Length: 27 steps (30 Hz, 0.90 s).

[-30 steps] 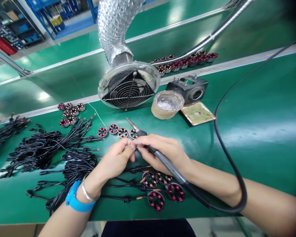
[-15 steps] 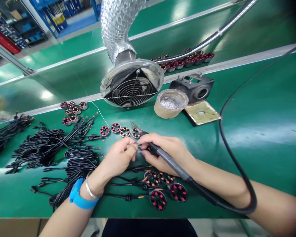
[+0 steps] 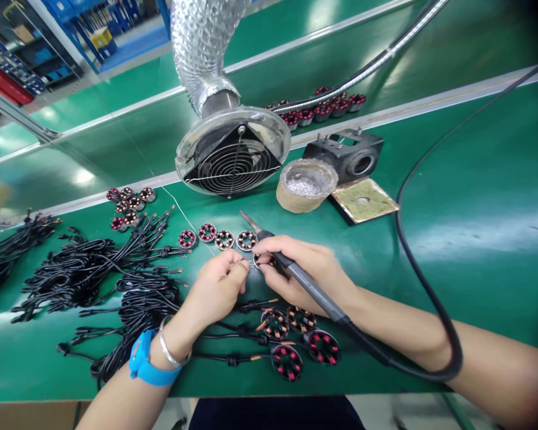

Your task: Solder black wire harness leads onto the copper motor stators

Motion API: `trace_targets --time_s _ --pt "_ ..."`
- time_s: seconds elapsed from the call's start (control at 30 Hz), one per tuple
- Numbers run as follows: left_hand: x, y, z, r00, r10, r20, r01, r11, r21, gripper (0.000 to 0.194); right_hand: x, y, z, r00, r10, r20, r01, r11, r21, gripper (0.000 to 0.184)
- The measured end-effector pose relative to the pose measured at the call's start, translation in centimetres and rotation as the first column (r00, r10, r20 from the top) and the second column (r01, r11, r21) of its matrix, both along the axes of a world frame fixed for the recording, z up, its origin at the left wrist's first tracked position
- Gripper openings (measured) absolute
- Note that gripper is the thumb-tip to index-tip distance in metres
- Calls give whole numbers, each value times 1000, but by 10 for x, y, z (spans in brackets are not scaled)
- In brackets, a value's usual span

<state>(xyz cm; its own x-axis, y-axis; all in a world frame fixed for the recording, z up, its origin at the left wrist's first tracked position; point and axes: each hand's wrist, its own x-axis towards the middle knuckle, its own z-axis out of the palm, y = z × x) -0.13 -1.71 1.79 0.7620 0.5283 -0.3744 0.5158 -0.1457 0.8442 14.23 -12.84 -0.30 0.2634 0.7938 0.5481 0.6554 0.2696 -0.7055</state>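
Observation:
My right hand (image 3: 305,269) is wrapped around a soldering iron (image 3: 311,286), whose metal tip points up and to the left. A small motor stator (image 3: 256,261) sits between that hand's thumb and fingers, mostly hidden by them. My left hand (image 3: 222,286) is closed in a pinch beside the stator, with a short, thin wire showing between its fingertips and the stator. Just beyond both hands is a row of loose stators (image 3: 224,240). Nearer me lie several stators (image 3: 287,362) with black cables (image 3: 233,360) at their colored wires.
Bundles of black cables (image 3: 125,298) cover the left side. A round fume extractor (image 3: 233,161) hangs ahead. To its right stand a pot of silvery metal (image 3: 307,185), a black iron holder (image 3: 345,158) and a yellowish sponge tray (image 3: 365,201). The iron's cord (image 3: 412,251) loops on the right.
The stator in my right fingers shows more clearly now, with a slight gap between my hands. The iron's tip has shifted slightly upward. The camera view has moved a little.

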Motion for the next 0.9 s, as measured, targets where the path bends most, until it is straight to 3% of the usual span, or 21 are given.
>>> trace_targets --time_s 0.4,0.9 --pt "-2 -5 1 1000 0 -29 0 1000 -4 30 33 -37 33 999 43 22 -42 999 -16 24" --pt "-3 -6 1 999 -7 -48 7 1000 16 30 27 -34 26 988 116 -102 -118 993 -18 23"
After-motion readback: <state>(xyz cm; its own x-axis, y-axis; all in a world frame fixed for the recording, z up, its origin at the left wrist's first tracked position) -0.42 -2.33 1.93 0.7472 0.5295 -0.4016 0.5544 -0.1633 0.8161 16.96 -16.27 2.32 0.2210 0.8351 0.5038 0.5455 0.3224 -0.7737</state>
